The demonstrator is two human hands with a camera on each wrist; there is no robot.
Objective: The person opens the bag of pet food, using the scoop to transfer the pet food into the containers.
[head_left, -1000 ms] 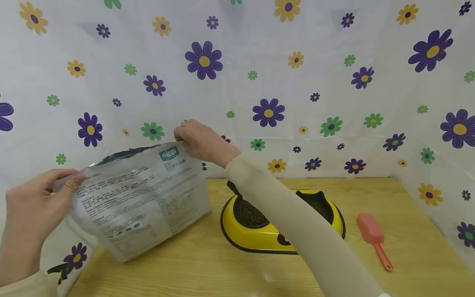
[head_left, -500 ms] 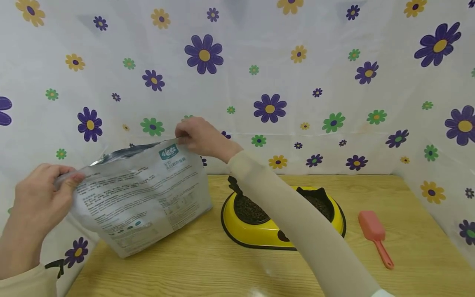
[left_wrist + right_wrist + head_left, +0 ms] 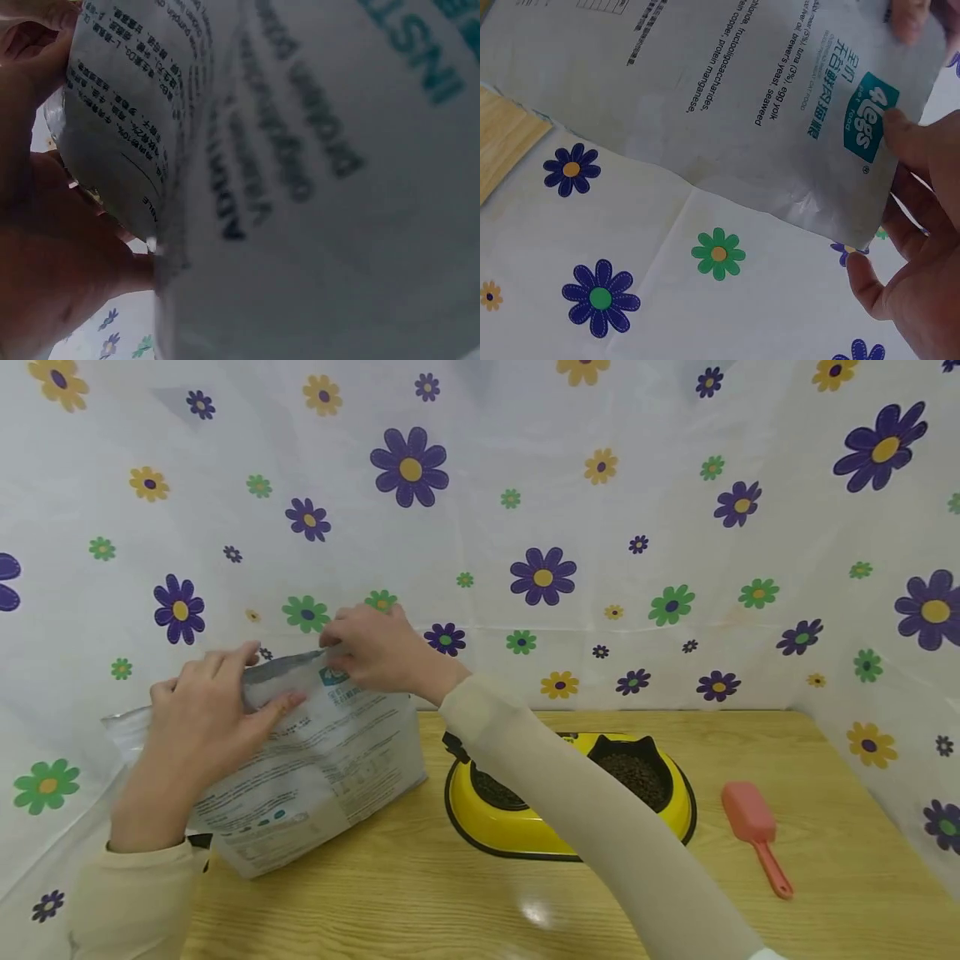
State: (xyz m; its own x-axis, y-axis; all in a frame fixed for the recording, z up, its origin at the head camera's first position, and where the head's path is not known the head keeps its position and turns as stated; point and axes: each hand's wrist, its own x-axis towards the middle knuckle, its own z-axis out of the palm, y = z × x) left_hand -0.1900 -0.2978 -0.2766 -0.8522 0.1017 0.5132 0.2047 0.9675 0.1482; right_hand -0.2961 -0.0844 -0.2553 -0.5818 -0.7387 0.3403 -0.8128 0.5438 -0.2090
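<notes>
A silver-grey cat food bag (image 3: 330,768) with a teal "4Legs" logo leans at the left of the head view, its lower edge over the wooden table. My left hand (image 3: 206,718) pinches its top edge near the middle, thumb in front and fingers behind. Close to the right top corner, my right hand (image 3: 382,647) also pinches the edge. In the right wrist view, that hand's thumb lies on the logo (image 3: 870,116) and its other fingers go behind the bag. Printed text on the bag fills most of the left wrist view.
A yellow double pet bowl (image 3: 510,831) with dark kibble in both wells stands right of the bag, partly behind my right sleeve (image 3: 570,785). A pink scoop (image 3: 750,814) lies on the table (image 3: 405,893) farther right. A flowered white sheet (image 3: 480,527) hangs behind.
My left hand has moved right from the bag's left corner to the middle of its top edge. The right hand has shifted slightly left, and the gaping bag mouth has narrowed.
</notes>
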